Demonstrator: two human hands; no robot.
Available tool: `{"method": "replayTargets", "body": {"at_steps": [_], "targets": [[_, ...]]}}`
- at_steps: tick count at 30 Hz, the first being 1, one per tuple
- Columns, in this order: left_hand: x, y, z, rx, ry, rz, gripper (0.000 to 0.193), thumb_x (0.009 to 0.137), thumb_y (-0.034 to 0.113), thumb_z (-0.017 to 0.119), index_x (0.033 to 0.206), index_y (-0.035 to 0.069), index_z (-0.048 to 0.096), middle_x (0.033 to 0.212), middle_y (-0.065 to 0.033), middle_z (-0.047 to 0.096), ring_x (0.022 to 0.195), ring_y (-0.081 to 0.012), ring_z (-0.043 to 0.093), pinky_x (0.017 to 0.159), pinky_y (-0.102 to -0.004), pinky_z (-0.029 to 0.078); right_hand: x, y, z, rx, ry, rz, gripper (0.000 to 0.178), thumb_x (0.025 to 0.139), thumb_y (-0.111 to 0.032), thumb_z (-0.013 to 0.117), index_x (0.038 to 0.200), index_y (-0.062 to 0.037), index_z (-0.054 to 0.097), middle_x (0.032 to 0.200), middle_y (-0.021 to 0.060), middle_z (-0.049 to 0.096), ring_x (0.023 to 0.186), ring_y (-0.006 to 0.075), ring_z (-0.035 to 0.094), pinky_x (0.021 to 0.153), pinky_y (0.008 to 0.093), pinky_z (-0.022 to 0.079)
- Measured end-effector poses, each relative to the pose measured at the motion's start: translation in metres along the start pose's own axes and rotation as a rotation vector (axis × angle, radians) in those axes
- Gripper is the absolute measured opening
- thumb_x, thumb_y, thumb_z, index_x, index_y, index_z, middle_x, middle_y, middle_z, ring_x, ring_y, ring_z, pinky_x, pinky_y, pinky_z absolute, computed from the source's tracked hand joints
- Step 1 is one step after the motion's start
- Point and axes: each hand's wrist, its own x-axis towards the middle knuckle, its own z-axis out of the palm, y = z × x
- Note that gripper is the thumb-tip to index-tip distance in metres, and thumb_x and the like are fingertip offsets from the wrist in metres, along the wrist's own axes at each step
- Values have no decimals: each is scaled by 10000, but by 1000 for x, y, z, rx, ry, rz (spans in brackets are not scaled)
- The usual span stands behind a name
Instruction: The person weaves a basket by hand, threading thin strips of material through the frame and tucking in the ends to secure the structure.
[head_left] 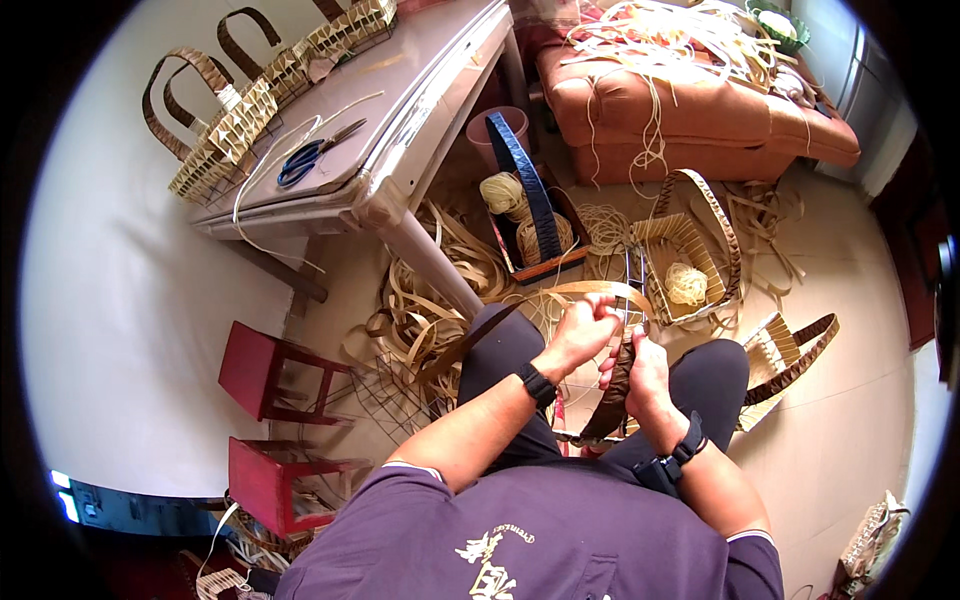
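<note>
Between my knees stands a basket handle [616, 388], its lower part wound tightly in dark brown strip, with bare wire frame [634, 268] showing farther up. My right hand [650, 378] is closed round the wrapped part from the right side. My left hand [582, 334] is closed beside the handle, its fingertips at a long flat strip [580, 288]. That strip loops over the handle, tan on one stretch and dark brown where it trails across my left thigh. The basket beneath the handle is mostly hidden by my hands and legs.
Ahead lie a basket with a blue handle [540, 200], a basket with a yarn ball [686, 284] and, at right, another basket [770, 358]. Loose strips [440, 265] and a wire frame [385, 395] cover the floor left. Scissors [305, 165] lie on the table [375, 120]; red stools [262, 372] stand left.
</note>
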Motion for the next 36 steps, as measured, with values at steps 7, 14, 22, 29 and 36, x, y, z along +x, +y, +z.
{"method": "replayTargets", "body": {"at_steps": [7, 14, 22, 29, 36], "targets": [[-3, -30, 20, -187, -139, -179, 303, 988, 258, 588, 865, 8, 708, 670, -32, 636, 539, -120, 555, 526, -298, 462, 14, -14, -17, -534, -225, -362, 360, 1011, -310, 533, 879, -3, 667, 664, 66, 639, 533, 131, 604, 501, 263, 474], [-6, -4, 14, -299, -298, -374, 274, 981, 177, 550, 927, -41, 709, 779, -127, 719, 690, -199, 707, 637, -316, 577, 58, -25, -60, -97, -190, -170, 385, 798, -92, 605, 1172, 2, 623, 994, 84, 701, 857, 149, 633, 789, 278, 492], [-9, -4, 10, -206, -421, -495, 291, 1019, 231, 522, 1004, -8, 689, 882, -111, 736, 762, -203, 735, 677, -352, 605, 75, -29, -69, 349, -722, 198, 470, 796, -8, 615, 1262, 40, 574, 981, 109, 679, 752, 193, 624, 722, 302, 514], [-10, -6, 11, -329, -360, -515, 318, 1055, 233, 486, 1050, -33, 661, 873, -135, 728, 747, -220, 720, 700, -363, 609, 73, -13, -92, 512, -600, 290, 188, 847, -11, 624, 1032, -1, 652, 1001, 133, 706, 957, 274, 664, 876, 470, 535], [-17, -4, -2, -359, -423, -494, 333, 1063, 260, 509, 1003, -30, 659, 883, -132, 718, 757, -216, 711, 740, -365, 605, 22, -84, -257, 568, -128, -76, 166, 823, -10, 623, 976, 34, 671, 1029, 169, 683, 1053, 315, 639, 866, 449, 531]]}}
